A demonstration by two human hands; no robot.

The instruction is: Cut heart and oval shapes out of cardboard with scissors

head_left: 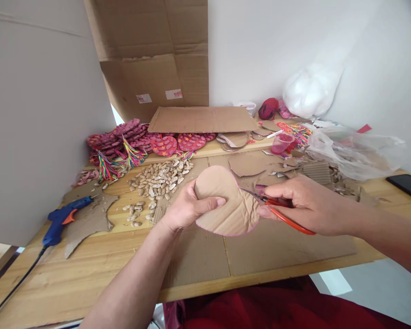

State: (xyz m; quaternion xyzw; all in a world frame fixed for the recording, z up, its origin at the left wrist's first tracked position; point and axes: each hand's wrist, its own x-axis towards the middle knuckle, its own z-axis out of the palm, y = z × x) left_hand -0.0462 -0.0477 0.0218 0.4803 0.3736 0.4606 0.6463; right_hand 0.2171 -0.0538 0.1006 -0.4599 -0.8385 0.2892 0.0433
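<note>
My left hand [195, 205] grips a rounded brown cardboard piece [226, 201] by its left side, thumb on top. The piece has a gourd-like outline with a thin pink line along its edge, and creases run across its lower right part. In my right hand [297, 201] is a pair of scissors [287, 221] with red-orange handles. The blades meet the cardboard's right edge at the notch between its two lobes. Both hands are above a flat cardboard sheet [291, 242] on the wooden table. The fingers behind the cardboard are hidden.
A blue glue gun [60, 219] lies at left on a cardboard scrap [87, 224]. Peanut shells [160, 183] are heaped behind my left hand. Pink decorated pieces with tassels [123, 141] are stacked at the back. A pink cup [281, 142], plastic bag [359, 146] and phone [407, 186] are at right.
</note>
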